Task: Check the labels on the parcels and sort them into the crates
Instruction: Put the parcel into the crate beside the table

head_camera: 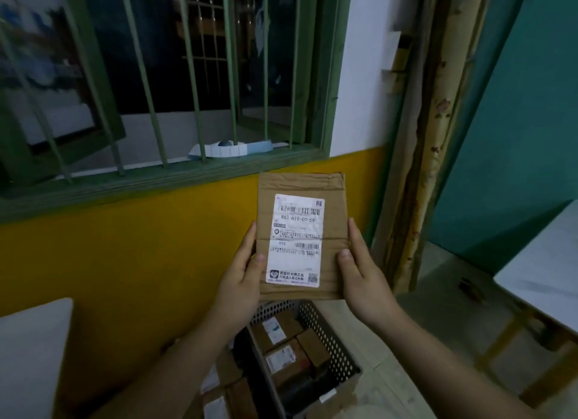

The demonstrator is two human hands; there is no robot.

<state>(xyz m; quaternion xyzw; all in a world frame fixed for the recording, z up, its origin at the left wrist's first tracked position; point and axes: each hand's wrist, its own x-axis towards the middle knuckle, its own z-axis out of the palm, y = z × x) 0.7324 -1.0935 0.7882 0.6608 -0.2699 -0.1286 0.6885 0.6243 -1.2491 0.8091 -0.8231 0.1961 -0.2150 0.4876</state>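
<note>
While label faces up: left hand grips parcel | right hand grips too

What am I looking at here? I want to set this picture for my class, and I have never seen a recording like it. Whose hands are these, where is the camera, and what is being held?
There is no machine: a person wears a camera on the head, looking forward and down. Their left hand and right hand hold a flat cardboard parcel upright by its sides, its white shipping label facing the camera. Below, on the floor, stands a perforated grey crate with more labelled parcels inside. Behind is a yellow wall under a barred window.
</note>
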